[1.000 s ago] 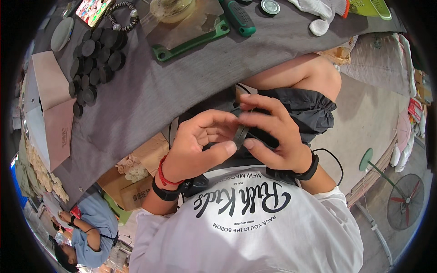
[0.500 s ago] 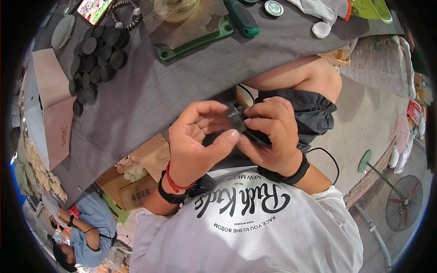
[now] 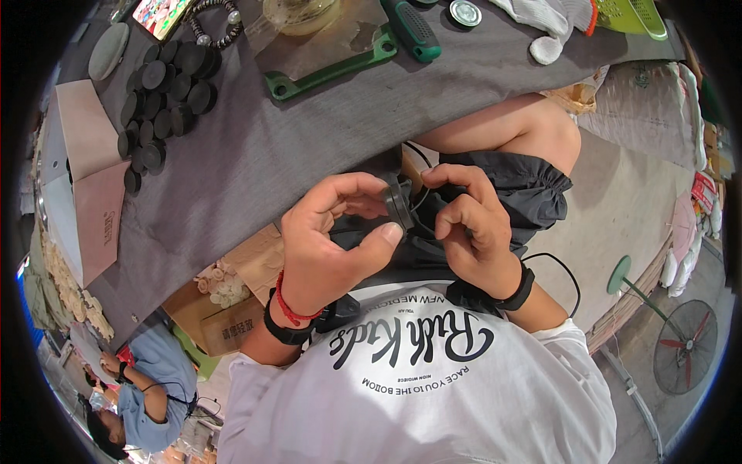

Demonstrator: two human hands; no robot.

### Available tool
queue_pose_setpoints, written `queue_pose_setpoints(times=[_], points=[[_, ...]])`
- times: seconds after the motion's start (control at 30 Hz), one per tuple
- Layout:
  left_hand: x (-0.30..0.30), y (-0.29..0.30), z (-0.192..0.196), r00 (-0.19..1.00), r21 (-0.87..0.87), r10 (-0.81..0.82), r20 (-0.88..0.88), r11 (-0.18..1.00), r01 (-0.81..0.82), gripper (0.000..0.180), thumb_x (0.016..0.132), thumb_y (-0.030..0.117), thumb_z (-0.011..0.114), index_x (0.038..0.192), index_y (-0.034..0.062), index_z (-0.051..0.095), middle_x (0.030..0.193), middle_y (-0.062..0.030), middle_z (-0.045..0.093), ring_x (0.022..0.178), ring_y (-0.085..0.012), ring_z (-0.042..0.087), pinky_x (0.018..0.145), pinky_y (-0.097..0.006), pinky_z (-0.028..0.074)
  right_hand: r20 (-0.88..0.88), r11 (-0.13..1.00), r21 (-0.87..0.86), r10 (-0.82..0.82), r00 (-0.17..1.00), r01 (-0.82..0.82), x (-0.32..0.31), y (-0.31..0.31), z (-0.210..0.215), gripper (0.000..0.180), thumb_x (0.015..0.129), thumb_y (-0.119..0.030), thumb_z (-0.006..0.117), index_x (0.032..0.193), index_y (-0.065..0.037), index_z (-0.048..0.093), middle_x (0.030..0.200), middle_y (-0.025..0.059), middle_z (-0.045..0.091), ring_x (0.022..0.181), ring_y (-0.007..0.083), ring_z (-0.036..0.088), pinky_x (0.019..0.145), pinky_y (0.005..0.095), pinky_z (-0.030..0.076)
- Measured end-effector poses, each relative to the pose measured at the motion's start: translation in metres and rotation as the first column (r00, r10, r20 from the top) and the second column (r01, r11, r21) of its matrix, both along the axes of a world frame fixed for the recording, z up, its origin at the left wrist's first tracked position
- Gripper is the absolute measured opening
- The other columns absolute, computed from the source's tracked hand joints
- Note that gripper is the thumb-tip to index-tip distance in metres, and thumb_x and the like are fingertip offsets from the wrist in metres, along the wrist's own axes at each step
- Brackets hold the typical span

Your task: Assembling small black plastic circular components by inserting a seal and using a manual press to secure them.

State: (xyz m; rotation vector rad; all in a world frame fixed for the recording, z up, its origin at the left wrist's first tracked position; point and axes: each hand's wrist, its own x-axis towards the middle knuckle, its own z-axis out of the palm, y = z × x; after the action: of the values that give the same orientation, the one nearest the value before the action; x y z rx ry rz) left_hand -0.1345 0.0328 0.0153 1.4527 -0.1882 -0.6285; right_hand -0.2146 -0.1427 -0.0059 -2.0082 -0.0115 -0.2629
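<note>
My left hand point(image 3: 328, 240) is closed on the rim of a round black disc point(image 3: 396, 207), its thumb on the near side and its fingers behind. The disc stands on edge, its face turned towards my right hand. My right hand point(image 3: 475, 224) is just right of the disc and apart from it. Its index finger is stretched out, and the other fingers curl loosely, with nothing visible in them. A thin dark cord point(image 3: 418, 152) curves behind the index fingertip towards the disc. On the table's left, several similar black discs point(image 3: 180, 87) lie in a heap.
A grey cloth covers the table point(image 3: 309, 155). On it are a green-framed board point(image 3: 331, 71), a green-and-black handle point(image 3: 413, 32), white gloves point(image 3: 550, 23) and a beaded bracelet point(image 3: 234, 31). An open cardboard box point(image 3: 224, 309) sits below the table edge. Another person point(image 3: 158, 387) is at lower left.
My right hand has drawn back from the disc to the right, and its index finger has straightened. My left hand keeps its hold; the disc now shows more edge-on.
</note>
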Motion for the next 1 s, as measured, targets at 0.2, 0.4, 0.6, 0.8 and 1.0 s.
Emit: queue_pose_setpoints(times=[0.2,0.4,0.6,0.8,1.0], points=[[0.000,-0.001,0.000,0.997,0.045,-0.033,0.069,0.999,0.030,0.036,0.070,-0.002,0.068,0.104,-0.0033,0.058,0.091,-0.0076,0.065,0.086,-0.0125,0.063,0.081,-0.025,0.049,0.040,1.000,-0.024,0.001,0.999,0.000,0.008,0.006,0.004,0.023,0.057,0.012,0.056,0.072,-0.005,0.055,0.114,0.0152,0.057,0.094,0.0305,0.056,0.079,0.0353,0.043],[0.001,-0.002,0.000,1.000,-0.016,-0.010,0.022,1.000,0.011,0.036,0.071,-0.002,0.068,0.105,-0.0045,0.057,0.093,-0.0087,0.065,0.087,-0.0131,0.063,0.082,-0.026,0.049,0.040,0.997,-0.007,0.074,0.997,-0.073,0.002,-0.005,0.000,0.027,0.057,0.010,0.058,0.078,-0.006,0.056,0.109,0.0140,0.059,0.091,0.0283,0.057,0.079,0.0357,0.043],[0.001,-0.002,-0.002,1.000,-0.077,-0.016,0.003,0.997,0.017,0.035,0.072,-0.005,0.065,0.105,-0.0054,0.055,0.097,-0.0097,0.063,0.089,-0.0135,0.062,0.082,-0.026,0.049,0.024,0.999,0.026,0.029,0.999,-0.030,0.004,0.004,-0.001,0.036,0.063,0.006,0.063,0.097,-0.004,0.058,0.107,0.0134,0.060,0.090,0.0286,0.058,0.078,0.0354,0.044],[0.005,0.006,-0.011,0.914,-0.305,-0.113,-0.390,0.952,-0.013,0.031,0.083,0.000,0.053,0.113,-0.0053,0.048,0.102,-0.0103,0.061,0.096,-0.0122,0.058,0.086,-0.026,0.045,0.109,0.999,-0.039,0.031,0.994,-0.027,0.013,0.013,0.002,0.043,0.067,-0.003,0.071,0.107,-0.003,0.057,0.104,0.0127,0.060,0.089,0.0282,0.058,0.077,0.0368,0.045],[0.005,0.009,-0.013,0.870,-0.405,-0.243,-0.428,0.913,0.056,0.032,0.086,0.002,0.052,0.116,-0.0052,0.047,0.108,-0.0093,0.058,0.098,-0.0121,0.055,0.088,-0.025,0.043,0.129,0.990,-0.123,0.081,0.988,-0.065,0.016,0.009,0.003,0.041,0.064,-0.004,0.073,0.103,-0.003,0.059,0.095,0.0116,0.061,0.083,0.0284,0.058,0.074,0.0376,0.045]])
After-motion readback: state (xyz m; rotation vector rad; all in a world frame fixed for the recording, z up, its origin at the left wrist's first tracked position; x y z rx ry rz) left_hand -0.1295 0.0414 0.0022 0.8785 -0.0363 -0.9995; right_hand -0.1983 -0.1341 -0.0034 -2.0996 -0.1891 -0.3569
